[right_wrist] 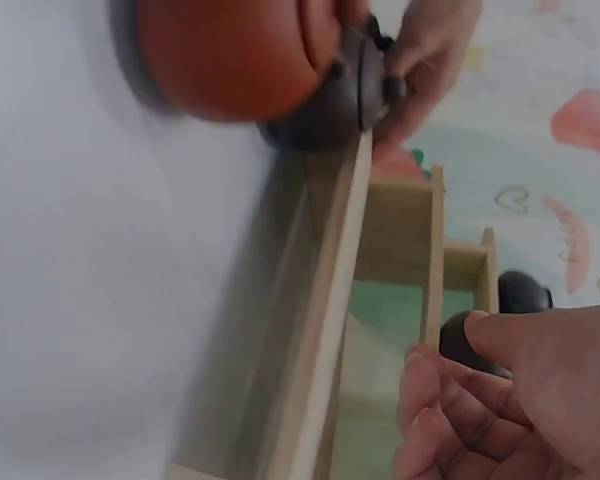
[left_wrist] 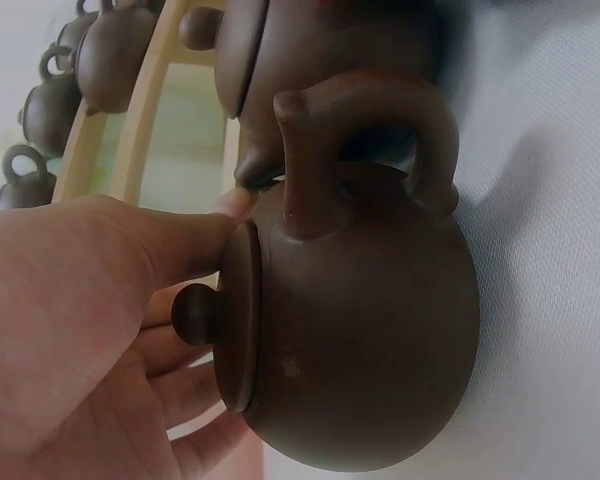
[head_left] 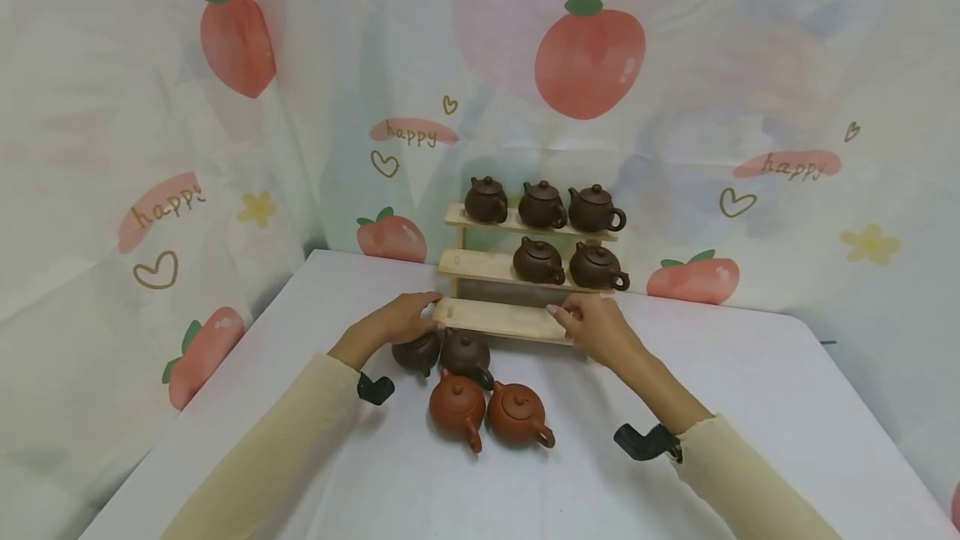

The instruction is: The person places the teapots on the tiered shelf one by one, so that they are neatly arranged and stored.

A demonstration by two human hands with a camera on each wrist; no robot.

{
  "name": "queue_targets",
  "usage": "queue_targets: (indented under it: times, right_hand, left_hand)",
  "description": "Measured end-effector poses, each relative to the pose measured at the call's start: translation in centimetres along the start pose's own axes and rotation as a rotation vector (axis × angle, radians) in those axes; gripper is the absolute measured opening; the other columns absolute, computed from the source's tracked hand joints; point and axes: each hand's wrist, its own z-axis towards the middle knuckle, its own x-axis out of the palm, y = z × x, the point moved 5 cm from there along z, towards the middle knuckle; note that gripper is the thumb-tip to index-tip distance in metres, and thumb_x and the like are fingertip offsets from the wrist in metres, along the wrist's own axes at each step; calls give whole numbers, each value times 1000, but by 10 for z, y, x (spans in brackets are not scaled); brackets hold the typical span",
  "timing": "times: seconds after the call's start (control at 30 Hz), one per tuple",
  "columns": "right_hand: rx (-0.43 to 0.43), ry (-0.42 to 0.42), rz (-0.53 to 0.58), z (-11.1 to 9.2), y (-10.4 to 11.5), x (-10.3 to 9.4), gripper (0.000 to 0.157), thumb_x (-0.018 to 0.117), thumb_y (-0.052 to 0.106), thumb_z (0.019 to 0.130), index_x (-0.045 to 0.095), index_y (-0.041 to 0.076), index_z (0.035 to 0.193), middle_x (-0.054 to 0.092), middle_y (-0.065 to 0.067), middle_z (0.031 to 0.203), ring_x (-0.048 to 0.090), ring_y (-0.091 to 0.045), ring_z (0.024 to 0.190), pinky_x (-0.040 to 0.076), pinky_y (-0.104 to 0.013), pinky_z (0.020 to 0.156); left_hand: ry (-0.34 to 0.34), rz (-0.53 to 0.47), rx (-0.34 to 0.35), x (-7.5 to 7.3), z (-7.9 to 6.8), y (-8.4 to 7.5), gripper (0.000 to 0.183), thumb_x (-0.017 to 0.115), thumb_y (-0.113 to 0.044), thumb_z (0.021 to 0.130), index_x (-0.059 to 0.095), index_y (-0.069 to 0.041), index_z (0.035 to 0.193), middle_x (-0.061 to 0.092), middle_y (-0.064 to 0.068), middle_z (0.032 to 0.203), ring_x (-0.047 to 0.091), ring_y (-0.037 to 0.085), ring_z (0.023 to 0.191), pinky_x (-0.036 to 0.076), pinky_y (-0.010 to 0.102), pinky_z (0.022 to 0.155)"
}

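Rack [head_left: 495, 317] could shed teapots [head_left: 538, 262] if jolted; whether left hand [head_left: 399, 319] or right hand [head_left: 602, 330] grips it, I cannot tell.

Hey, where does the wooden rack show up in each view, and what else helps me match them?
Head: the wooden rack stands near the middle, with three shelves visible.
Left wrist: the wooden rack is at upper left, slanting.
Right wrist: the wooden rack runs from the centre to the bottom edge.
Shared landmark: the left hand, left in both head and left wrist, top in right wrist.
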Motion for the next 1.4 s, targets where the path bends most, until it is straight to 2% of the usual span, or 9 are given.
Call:
queue_targets:
  times: [0.17, 0.4, 0.57, 0.73, 0.8, 0.87, 1.07, 1.23, 1.4]
  right_hand:
    - [-38, 81, 8, -33, 8, 22, 32, 67, 34, 105, 74, 7, 90, 62, -1, 65, 54, -13, 58, 44, -29, 54]
    - [50, 213, -8, -78, 11, 50, 49, 69, 55, 99, 69, 15, 70, 58, 4, 61, 52, -13, 61, 44, -29, 54]
    - [20, 279, -6, -101, 16, 65, 52, 71, 62, 93, 63, 20, 65, 55, 9, 62, 50, -10, 60, 41, -27, 54]
    - [-58, 271, 10, -111, 21, 74, 53, 75, 54, 95, 48, 18, 66, 34, 11, 62, 37, -5, 57, 30, -22, 52]
    - [-82, 265, 7, -114, 22, 74, 49, 75, 48, 96, 47, 18, 69, 32, 11, 63, 35, -5, 58, 30, -23, 53]
    - [-105, 268, -8, -116, 23, 75, 43, 74, 43, 98, 51, 17, 72, 34, 11, 64, 38, -6, 59, 34, -24, 55]
    - [-132, 279, -16, -123, 25, 75, 26, 68, 33, 104, 62, 13, 87, 52, 9, 67, 50, -8, 66, 44, -28, 59]
    - [-139, 266, 2, -125, 23, 73, 24, 66, 31, 105, 63, 12, 91, 51, 9, 69, 49, -7, 67, 43, -26, 60]
    - [-148, 254, 7, -126, 18, 71, 23, 67, 29, 105, 61, 14, 88, 47, 10, 67, 47, -5, 64, 41, -24, 59]
  left_hand:
    - [-1, -5, -4, -1, -1, 0, 61, 64, -26, 107, 44, 1, 157, 53, 24, 155, 49, 40, 146, 39, 53, 123]
    - [-9, 2, 21, -1, -2, -1, 60, 64, -25, 107, 45, 3, 156, 53, 25, 154, 50, 41, 145, 40, 53, 122]
    - [-6, -1, 19, -1, -2, 0, 61, 64, -26, 106, 45, 3, 156, 53, 25, 154, 50, 41, 145, 40, 53, 122]
    - [-12, 4, 23, 0, -2, 1, 61, 64, -26, 106, 45, 3, 156, 54, 25, 153, 51, 41, 144, 40, 53, 121]
    - [-12, 5, 26, 0, -1, 2, 61, 64, -26, 107, 44, 3, 156, 54, 26, 153, 51, 41, 144, 40, 53, 121]
    - [-10, 7, 28, 1, -1, 1, 61, 64, -26, 107, 44, 3, 156, 54, 26, 153, 51, 41, 144, 40, 53, 121]
    - [-6, 6, 21, 0, -1, 0, 60, 64, -25, 107, 45, 3, 156, 54, 25, 153, 51, 41, 144, 40, 53, 121]
    - [-11, 8, 28, 0, -1, -1, 59, 64, -25, 106, 46, 4, 155, 55, 26, 153, 51, 41, 144, 41, 54, 121]
    - [-7, 13, 24, 1, 1, -1, 60, 65, -25, 106, 46, 3, 155, 55, 25, 153, 51, 40, 144, 40, 53, 121]
